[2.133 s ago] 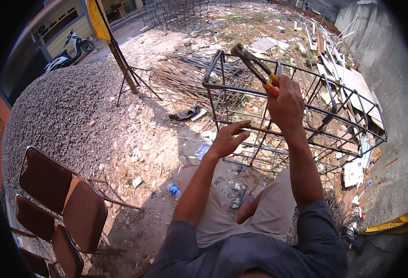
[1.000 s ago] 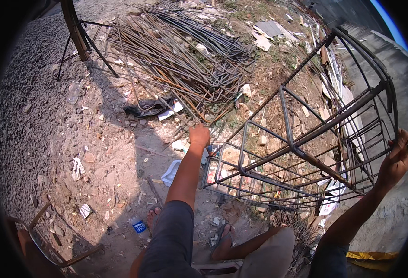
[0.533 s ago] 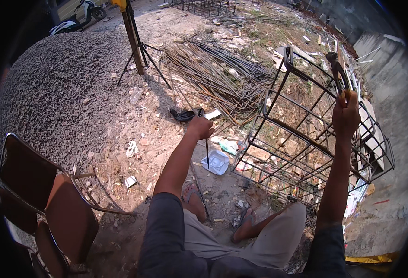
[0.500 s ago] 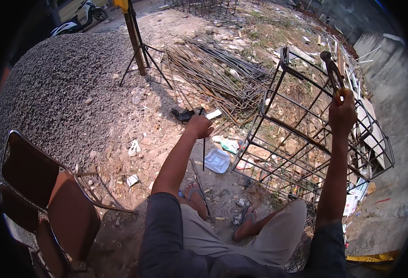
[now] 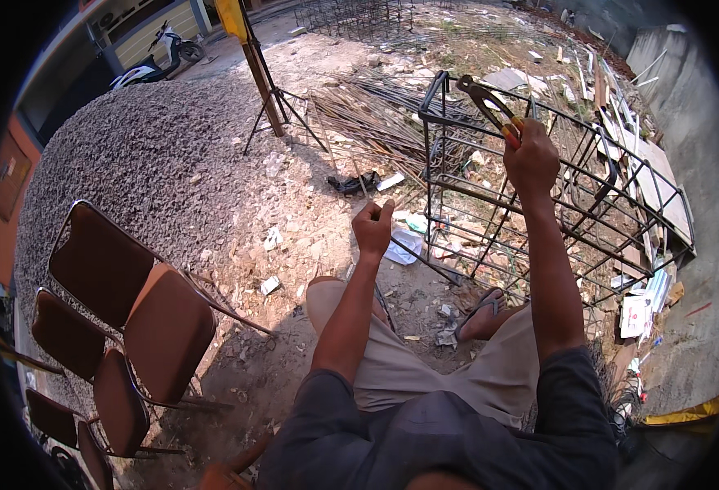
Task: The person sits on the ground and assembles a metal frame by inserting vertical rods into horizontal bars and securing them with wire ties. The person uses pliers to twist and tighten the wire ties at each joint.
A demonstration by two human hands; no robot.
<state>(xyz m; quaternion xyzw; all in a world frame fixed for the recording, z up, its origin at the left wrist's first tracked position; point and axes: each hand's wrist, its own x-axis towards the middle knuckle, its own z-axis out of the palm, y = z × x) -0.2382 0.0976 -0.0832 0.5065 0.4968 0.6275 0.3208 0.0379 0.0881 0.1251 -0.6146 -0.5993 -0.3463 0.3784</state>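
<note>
I sit in front of a rusty rebar cage (image 5: 596, 175) lying on the dirt. My right hand (image 5: 529, 159) is raised at the cage's upper near bar and grips a pair of pincers (image 5: 484, 96) with yellow-red handles. Their jaws point up and to the left, over the cage's top corner. My left hand (image 5: 373, 227) is a closed fist held in the air left of the cage, not touching it. I cannot make out anything in it. My sandalled foot (image 5: 484, 310) rests by the cage's base.
Brown folding chairs (image 5: 143, 318) are stacked close at my left. A gravel heap (image 5: 139, 155) lies beyond them, with a loose rebar pile (image 5: 376, 122) and a post on tripod legs (image 5: 265, 90) ahead. Paper litter (image 5: 404, 245) dots the dirt. A scooter (image 5: 159, 61) stands far left.
My left hand has pulled back from the cage and closed into a fist. My right hand stays raised at the cage top with the pincers, and the view has shifted slightly.
</note>
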